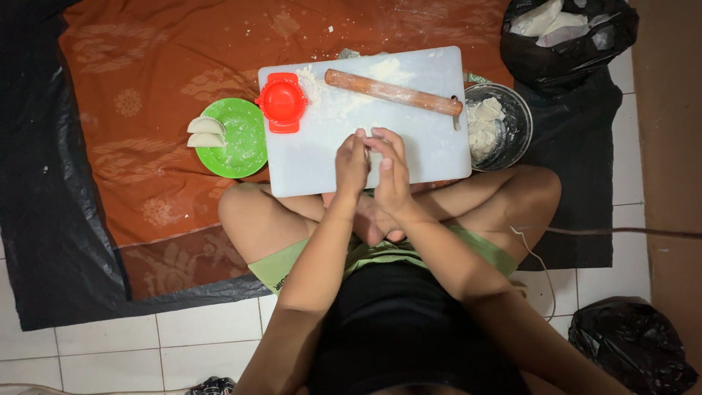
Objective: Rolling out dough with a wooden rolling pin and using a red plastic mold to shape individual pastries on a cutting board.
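A small piece of dough point(374, 156) is pressed between the left hand point(352, 162) and the right hand point(393, 170); the fingers of both are curled round it, so that only a pale sliver of it is seen between them; the hands are held just above the near edge of a white board point(307, 157), which is laid on an orange cloth point(146, 73) in front of crossed legs. A wooden rolling pin point(393, 91) is laid slantwise on the floured far part of the board; a red dumpling mould point(281, 102) is set on its far left corner. Just left of the board a green plate point(238, 143) is seen, with two folded dumplings point(205, 132) at its left rim; just right of it a metal bowl point(515, 121) with dough lumps is placed; black bags are seen beyond, one of them point(567, 33) past the bowl.
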